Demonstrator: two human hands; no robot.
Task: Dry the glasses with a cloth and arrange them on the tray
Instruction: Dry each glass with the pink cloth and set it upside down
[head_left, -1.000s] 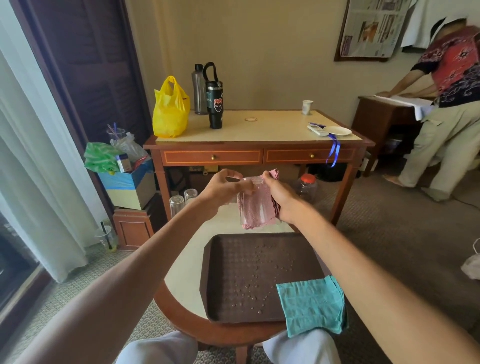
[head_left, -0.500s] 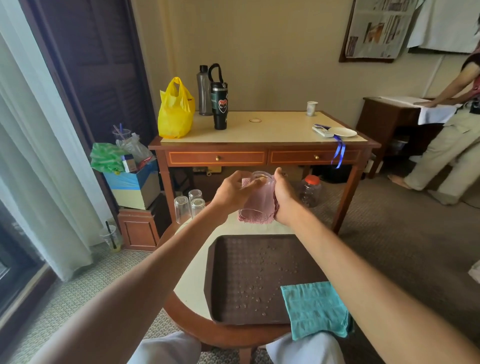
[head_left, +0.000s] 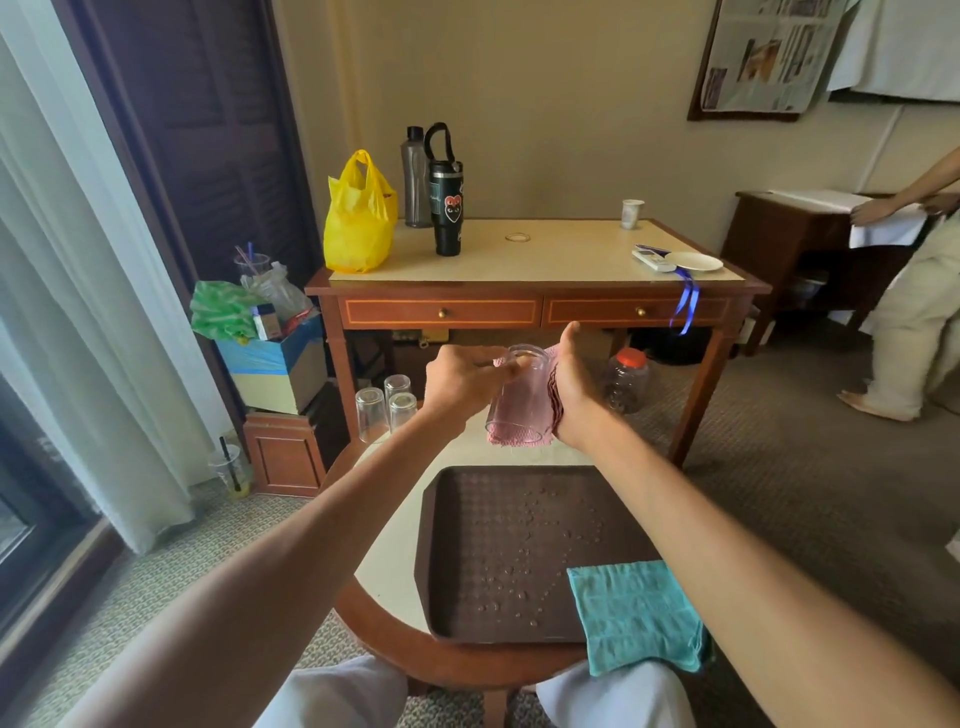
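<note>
I hold a clear glass (head_left: 519, 395) in the air above the round table, wrapped in a pink cloth (head_left: 524, 434). My left hand (head_left: 462, 379) pinches the glass at its rim. My right hand (head_left: 569, 387) cups the cloth against the glass's right side, thumb pointing up. Below them lies a brown tray (head_left: 467, 571), wet with droplets, holding no glasses. Three more clear glasses (head_left: 387, 408) stand upside down at the table's far left edge. A teal cloth (head_left: 634, 613) lies over the tray's near right corner.
A wooden desk (head_left: 530, 306) stands behind the round table (head_left: 384, 582) with a yellow bag (head_left: 358, 218), black tumbler (head_left: 447, 208) and plate on it. A plastic jar (head_left: 626, 379) sits on the floor beneath. Another person (head_left: 914, 312) stands at the far right.
The glass and pink cloth have turned in my hands and my right thumb has lifted. The person at the right has moved further right. The camera has shifted slightly.
</note>
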